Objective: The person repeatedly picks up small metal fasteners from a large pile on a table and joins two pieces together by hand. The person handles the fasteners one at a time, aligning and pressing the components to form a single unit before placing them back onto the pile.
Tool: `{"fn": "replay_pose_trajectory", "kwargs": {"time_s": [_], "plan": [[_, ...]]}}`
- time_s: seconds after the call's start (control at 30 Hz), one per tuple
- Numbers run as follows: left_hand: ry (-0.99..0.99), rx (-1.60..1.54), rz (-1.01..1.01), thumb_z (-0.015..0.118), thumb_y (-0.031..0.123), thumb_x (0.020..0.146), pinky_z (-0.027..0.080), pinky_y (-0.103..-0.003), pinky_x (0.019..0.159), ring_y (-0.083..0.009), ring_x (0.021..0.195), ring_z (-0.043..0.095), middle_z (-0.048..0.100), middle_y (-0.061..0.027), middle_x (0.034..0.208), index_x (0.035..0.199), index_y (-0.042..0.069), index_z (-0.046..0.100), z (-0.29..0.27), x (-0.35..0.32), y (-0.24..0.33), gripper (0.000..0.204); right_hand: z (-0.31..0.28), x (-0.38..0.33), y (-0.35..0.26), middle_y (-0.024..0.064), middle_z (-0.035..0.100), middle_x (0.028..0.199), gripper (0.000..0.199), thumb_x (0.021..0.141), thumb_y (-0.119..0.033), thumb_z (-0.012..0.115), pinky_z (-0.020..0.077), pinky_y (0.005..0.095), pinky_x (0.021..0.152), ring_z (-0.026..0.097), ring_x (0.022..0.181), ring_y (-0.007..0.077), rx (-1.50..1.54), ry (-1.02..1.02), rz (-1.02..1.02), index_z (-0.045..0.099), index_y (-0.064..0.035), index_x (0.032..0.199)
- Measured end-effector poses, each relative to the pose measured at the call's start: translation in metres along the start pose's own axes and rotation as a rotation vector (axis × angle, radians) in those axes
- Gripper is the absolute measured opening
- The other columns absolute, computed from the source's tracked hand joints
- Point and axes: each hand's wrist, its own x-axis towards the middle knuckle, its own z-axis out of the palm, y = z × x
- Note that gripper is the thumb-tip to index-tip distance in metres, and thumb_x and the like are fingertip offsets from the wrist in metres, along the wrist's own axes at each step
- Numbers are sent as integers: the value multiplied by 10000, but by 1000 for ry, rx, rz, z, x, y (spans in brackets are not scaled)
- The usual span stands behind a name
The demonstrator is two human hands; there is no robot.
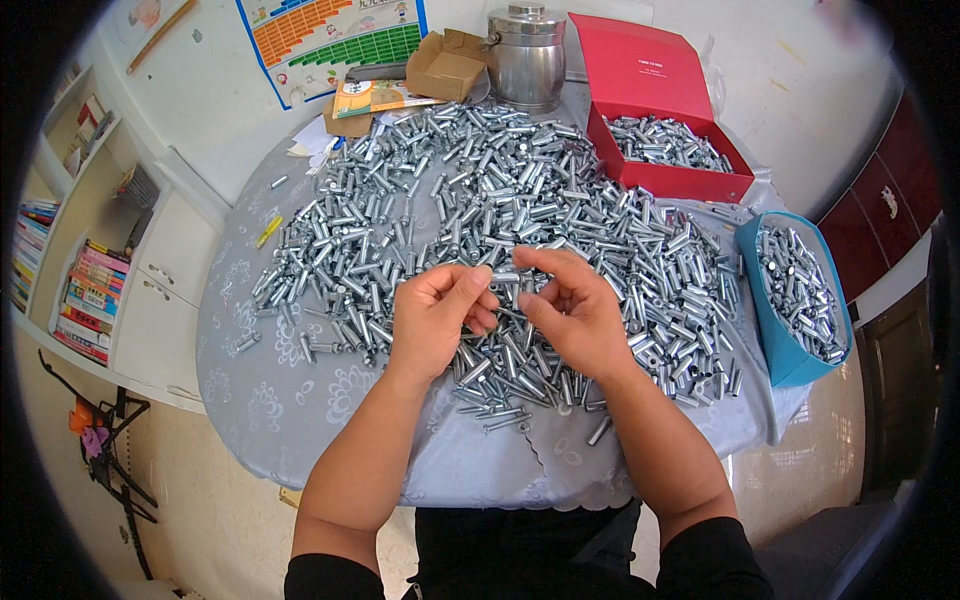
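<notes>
Cylinder [507, 279] lies crosswise, left end pinched in left hand [436, 308]; right hand [574, 308] at other end, fingers parted, contact unclear.

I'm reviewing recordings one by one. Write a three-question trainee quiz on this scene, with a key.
1. True or false: the red box has its lid shut.
2. Which container filled with metal pieces sits farthest right in the picture?
3. Fill the gap: the left hand pinches a ____-coloured metal piece between thumb and finger.

Key
1. False; its lid stands raised.
2. The blue bin.
3. Silver.
</notes>
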Motion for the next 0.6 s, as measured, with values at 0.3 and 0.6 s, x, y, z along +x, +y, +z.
{"fn": "replay_pose_trajectory", "kwargs": {"time_s": [0.3,0.6], "plan": [[46,-21,19,626,238,938,471,-227,509,-113,556,580,636,-54,724,881,8,641,-1,1,0,237,-1,2,-7,31,607,872,225,813,-29,715,426,204,538,522,607,47,-56,141,43,683,-32,1035],[-6,-56,45,627,169,932,494,-230,555,-104,598,584,650,-63,792,1019,-7,641,1,0,-1,197,-2,-1,0,17,619,815,174,842,-39,693,432,200,543,541,635,46,-13,79,188,694,-38,1016]]}}
